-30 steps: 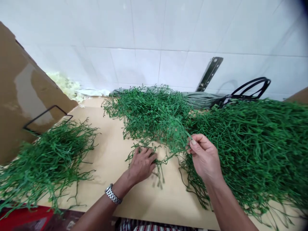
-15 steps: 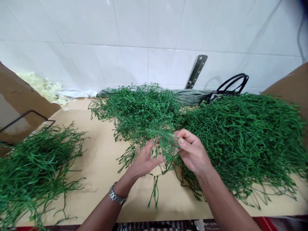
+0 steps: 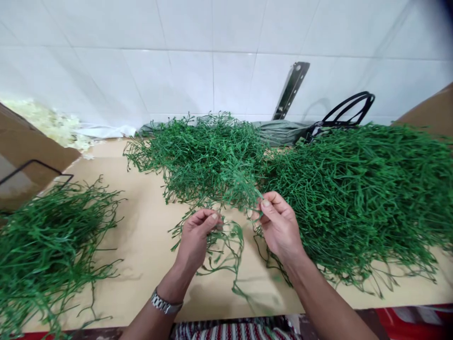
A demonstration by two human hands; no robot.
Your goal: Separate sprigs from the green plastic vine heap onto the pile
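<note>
My left hand (image 3: 196, 238), with a metal watch on its wrist, pinches a small green plastic sprig (image 3: 226, 245) that hangs down toward the table's front edge. My right hand (image 3: 279, 225) pinches strands at the near edge of the middle heap of green plastic stems (image 3: 201, 156). The two hands are a short way apart, with thin strands between them. A larger heap of the same green stems (image 3: 357, 189) lies to the right of my right hand.
A third heap of green stems (image 3: 46, 241) lies at the left on the tan table (image 3: 148, 236). A cardboard box (image 3: 24, 156) stands at far left, another (image 3: 430, 113) at far right. A black-handled bag (image 3: 339, 118) and a metal bracket (image 3: 290, 89) rest against the tiled wall.
My left hand rose from the table to meet the right hand at the heap's edge, then drew away to the left and down with a sprig. The camera view shifted right.
</note>
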